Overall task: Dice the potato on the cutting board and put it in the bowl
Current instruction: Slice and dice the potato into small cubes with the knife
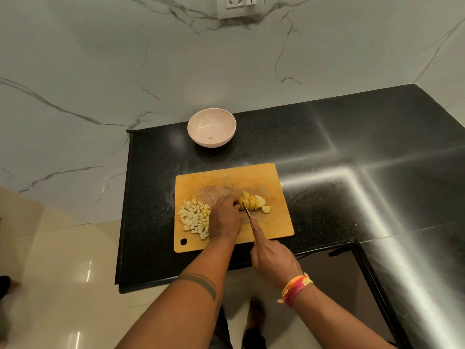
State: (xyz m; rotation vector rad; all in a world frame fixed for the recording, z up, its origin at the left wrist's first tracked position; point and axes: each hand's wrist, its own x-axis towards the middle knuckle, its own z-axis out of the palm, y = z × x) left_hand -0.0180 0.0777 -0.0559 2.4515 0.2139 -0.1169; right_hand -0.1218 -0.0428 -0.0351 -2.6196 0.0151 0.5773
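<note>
A wooden cutting board (261, 177) lies on the black counter. A sliced potato half (254, 202) sits near the board's middle, its slices fanned to the right. My left hand (224, 219) holds the potato's left end with curled fingers. My right hand (273, 258) grips a knife (246, 210), index finger stretched along the spine, and the blade is down in the potato beside my left fingertips. A heap of several potato dice (193, 219) lies on the board's left side. An empty pale pink bowl (211, 127) stands behind the board.
The black counter (339, 152) runs right and turns a corner along the marble wall. Its left edge drops to the tiled floor (63, 273). A dark framed panel (352, 285) sits below the counter's front edge at right. A wall socket (239, 6) is high on the wall.
</note>
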